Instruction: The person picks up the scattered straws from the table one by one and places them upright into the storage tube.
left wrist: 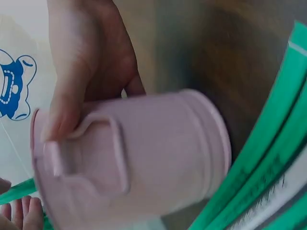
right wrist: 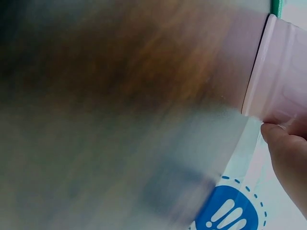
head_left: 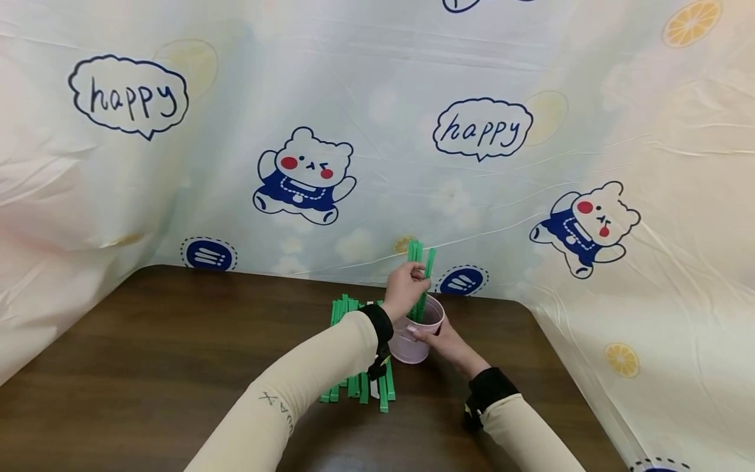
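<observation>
My left hand [head_left: 407, 288] is over the mouth of a small pink bucket [head_left: 409, 347] and pinches a slim green strip [head_left: 430, 262] between thumb and fingers. Other upright green strips [head_left: 415, 252] stand in the bucket beside that hand. My right hand [head_left: 451, 344] grips the bucket from its right side. In the left wrist view, its thumb lies by the rim, over the small raised handle [left wrist: 120, 153]. The right wrist view catches the bucket's base edge [right wrist: 259, 67] and part of the right hand [right wrist: 290, 158].
More green strips [head_left: 354, 387] lie in a row on the brown wooden table [head_left: 147, 367], left of the bucket and partly under my left forearm. A white strip [head_left: 374, 388] shows among them. A printed cloth [head_left: 389, 85] hangs behind the table and along its sides.
</observation>
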A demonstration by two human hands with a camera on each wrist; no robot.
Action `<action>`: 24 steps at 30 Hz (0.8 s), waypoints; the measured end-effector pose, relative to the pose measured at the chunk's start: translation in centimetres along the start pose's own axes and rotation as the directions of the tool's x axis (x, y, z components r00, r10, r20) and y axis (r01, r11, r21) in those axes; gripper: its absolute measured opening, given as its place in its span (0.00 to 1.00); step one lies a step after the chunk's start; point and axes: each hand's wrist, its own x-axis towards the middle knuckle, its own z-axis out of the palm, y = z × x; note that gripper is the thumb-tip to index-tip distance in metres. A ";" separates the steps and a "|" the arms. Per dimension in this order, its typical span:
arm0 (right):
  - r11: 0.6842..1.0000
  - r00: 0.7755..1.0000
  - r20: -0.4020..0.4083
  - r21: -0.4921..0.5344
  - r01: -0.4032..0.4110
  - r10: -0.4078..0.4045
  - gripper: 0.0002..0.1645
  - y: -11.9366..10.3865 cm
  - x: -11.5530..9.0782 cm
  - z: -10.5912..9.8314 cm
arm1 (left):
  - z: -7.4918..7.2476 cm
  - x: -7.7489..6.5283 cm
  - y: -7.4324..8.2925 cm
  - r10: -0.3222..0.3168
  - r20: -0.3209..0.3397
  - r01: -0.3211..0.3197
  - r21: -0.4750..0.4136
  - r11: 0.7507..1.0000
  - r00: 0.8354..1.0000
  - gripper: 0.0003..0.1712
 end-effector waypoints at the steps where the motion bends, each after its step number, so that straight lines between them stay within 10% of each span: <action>1: 1.000 1.000 0.002 0.009 0.005 -0.005 0.55 0.0 0.0 0.2 | -0.4 0.1 0.1 0.011 0.009 -0.012 0.039 0.999 1.000 0.22; 14: 1.000 1.000 -0.015 0.003 -0.013 0.013 0.55 0.2 -0.3 0.1 | -12.8 4.3 7.2 0.212 -0.043 -0.195 0.251 0.948 0.976 0.20; 24: 1.000 0.999 0.027 -0.011 -0.017 0.018 0.57 -0.4 0.1 -0.5 | -18.0 2.9 2.8 0.026 -0.020 -0.018 0.320 0.947 0.999 0.20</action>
